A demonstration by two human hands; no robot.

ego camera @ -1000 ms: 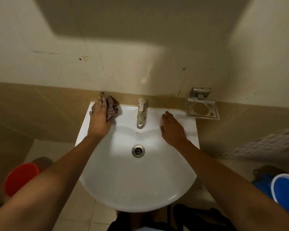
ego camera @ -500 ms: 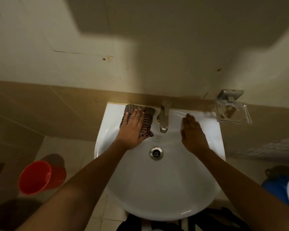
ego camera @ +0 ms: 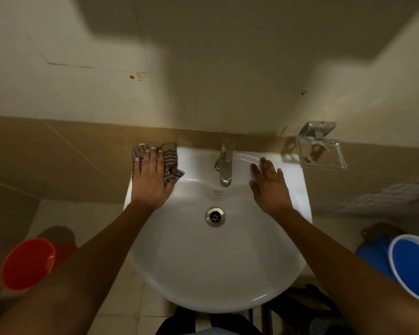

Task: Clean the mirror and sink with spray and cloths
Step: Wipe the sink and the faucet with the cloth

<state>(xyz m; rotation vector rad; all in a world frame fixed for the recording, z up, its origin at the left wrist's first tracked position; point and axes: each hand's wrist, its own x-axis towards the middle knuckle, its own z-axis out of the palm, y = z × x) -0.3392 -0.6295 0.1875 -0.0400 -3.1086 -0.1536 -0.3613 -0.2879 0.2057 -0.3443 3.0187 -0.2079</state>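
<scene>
A white wall-hung sink [ego camera: 211, 267] fills the middle of the view, with a chrome tap [ego camera: 225, 165] at its back and a metal drain [ego camera: 215, 216] in the bowl. My left hand [ego camera: 150, 180] presses a striped grey cloth [ego camera: 171, 163] flat on the sink's back left corner, fingers straight. My right hand [ego camera: 270, 187] rests flat on the sink's rim to the right of the tap, fingers spread and holding nothing. No mirror or spray bottle is in view.
A clear soap dish [ego camera: 321, 151] is fixed to the wall right of the sink. A red bucket [ego camera: 27, 264] stands on the floor at the left, a blue bucket [ego camera: 411, 264] at the right. Tan tiles and a cream wall rise behind.
My left hand slid the cloth from beside the tap out to the sink's back left corner. My right hand stayed on the right rim.
</scene>
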